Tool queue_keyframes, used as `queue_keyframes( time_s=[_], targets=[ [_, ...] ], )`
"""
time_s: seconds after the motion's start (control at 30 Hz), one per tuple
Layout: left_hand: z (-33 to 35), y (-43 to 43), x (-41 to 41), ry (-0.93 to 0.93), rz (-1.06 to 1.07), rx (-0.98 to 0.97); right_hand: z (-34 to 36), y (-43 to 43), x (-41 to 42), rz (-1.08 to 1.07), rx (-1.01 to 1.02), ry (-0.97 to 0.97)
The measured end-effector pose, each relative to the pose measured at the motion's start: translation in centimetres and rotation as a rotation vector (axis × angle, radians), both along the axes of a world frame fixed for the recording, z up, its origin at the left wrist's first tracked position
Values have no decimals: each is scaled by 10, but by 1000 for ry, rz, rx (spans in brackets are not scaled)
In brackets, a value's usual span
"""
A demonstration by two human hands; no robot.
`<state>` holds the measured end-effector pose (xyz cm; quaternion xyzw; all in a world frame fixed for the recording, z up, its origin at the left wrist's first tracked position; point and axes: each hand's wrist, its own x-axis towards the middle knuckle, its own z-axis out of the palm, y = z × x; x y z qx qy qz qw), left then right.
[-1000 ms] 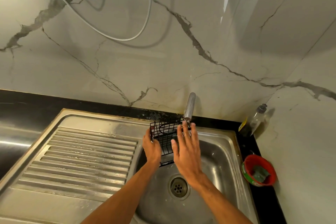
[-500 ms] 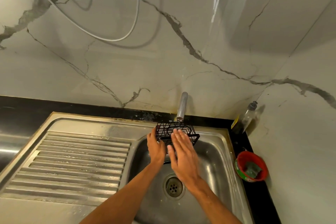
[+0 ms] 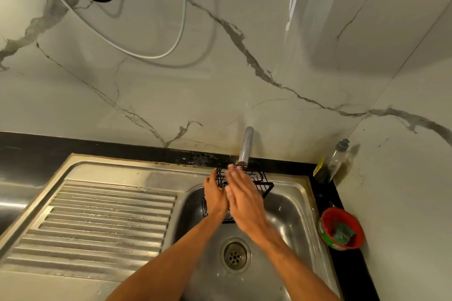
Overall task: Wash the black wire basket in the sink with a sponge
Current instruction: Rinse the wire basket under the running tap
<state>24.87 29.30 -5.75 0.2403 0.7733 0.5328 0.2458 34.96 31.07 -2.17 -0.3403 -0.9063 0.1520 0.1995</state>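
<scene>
The black wire basket is held up over the steel sink basin, right under the tap spout. My left hand grips the basket's left side. My right hand lies flat with straight fingers across the basket's front, covering much of it. A green sponge lies in a red bowl on the counter right of the sink, apart from both hands. Whether water runs from the tap I cannot tell.
A ribbed steel drainboard spreads left of the basin. The drain sits in the basin floor below my wrists. A clear soap bottle stands in the back right corner. Marble wall behind, with hanging cables.
The basket has tilted and moved closer under the spout. My right hand slid across its front face, fingers still straight. My left hand keeps its grip.
</scene>
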Motion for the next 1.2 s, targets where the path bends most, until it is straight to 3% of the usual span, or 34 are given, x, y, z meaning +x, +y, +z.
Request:
queue_keyframes(
  time_s=[0.07,0.2,0.33,0.5,0.7,1.0,1.2],
  targets=[
    [0,1,-1,7,-26,3,0,1,-3,118,7,-27],
    [5,5,-4,71,-72,-66,0,10,-10,-75,-70,40],
    [9,3,-6,118,-144,-29,12,16,-16,68,-47,-58],
    [8,-2,-8,156,-198,-17,24,37,-26,-32,-172,-119],
    [5,-16,-4,109,-189,-14,29,46,-31,-31,-253,-166],
    [5,-26,-3,58,-113,102,31,49,-21,-87,-147,-165],
    [-4,-38,-8,73,-83,105,20,44,-10,-173,-279,-122]
  ],
)
